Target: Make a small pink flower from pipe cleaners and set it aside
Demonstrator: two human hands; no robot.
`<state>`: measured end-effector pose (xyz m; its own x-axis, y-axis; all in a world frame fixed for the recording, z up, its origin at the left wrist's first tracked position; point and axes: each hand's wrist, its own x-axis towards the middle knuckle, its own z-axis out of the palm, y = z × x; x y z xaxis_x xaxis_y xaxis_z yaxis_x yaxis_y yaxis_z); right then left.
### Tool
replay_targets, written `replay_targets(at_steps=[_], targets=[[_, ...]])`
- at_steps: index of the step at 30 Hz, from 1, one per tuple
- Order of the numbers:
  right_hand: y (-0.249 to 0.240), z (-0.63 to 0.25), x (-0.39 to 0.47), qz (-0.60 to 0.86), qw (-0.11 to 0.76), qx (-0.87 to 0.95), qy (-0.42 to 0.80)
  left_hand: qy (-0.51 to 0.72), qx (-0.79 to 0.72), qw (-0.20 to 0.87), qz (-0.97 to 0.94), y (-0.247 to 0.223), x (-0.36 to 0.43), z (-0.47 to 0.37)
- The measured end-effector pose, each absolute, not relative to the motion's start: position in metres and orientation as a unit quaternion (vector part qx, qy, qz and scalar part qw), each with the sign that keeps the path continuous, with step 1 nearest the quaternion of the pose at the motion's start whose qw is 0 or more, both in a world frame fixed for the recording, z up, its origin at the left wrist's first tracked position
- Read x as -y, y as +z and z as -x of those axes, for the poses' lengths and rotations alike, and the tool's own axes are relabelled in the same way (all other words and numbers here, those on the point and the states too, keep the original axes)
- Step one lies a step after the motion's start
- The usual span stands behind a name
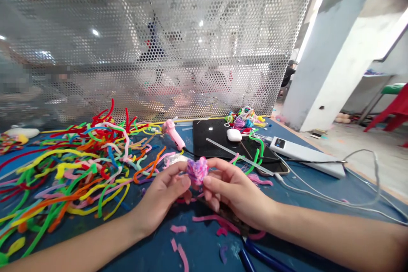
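Observation:
A small pink and purple fuzzy piece point(197, 171) is held up between both hands at the middle of the view. My left hand point(168, 187) pinches its left side with thumb and fingers. On the other side, my right hand point(226, 182) grips it between thumb and forefinger. Below the hands, short pink cuttings point(178, 229) lie on the blue table point(137, 250). Blue-handled pliers or scissors point(264, 255) rest partly under the right wrist, their dark head mostly hidden.
A heap of coloured pipe cleaners point(92, 170) covers the left. Behind the hands are a pink glue gun point(174, 134), a black tablet point(207, 136), a clear stick point(237, 156), a white case point(234, 135) and a phone. A white power strip point(309, 157) with cables lies right; a perforated metal panel point(191, 51) stands behind.

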<state>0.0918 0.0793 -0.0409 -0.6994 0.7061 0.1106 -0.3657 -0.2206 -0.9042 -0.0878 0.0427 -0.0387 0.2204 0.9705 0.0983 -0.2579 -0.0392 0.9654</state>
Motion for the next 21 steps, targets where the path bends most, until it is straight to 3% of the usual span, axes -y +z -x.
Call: replay_targets(at_steps=[5,10,16,21], targets=[[-0.037,-0.091,-0.077,0.135,0.35,0.513,0.772,0.508,-0.305,0.65,-0.476,-0.035,-0.043,0.085],[-0.035,-0.093,-0.074,0.162,0.39,0.555,0.717,0.534,-0.321,0.621,-0.476,-0.034,-0.043,0.085],[-0.033,-0.098,-0.072,0.31,0.457,0.709,0.438,0.536,-0.376,0.446,-0.61,-0.04,-0.035,0.088],[-0.033,-0.098,-0.074,0.31,0.439,0.722,0.437,0.514,-0.457,0.332,-0.646,-0.035,-0.034,0.087]])
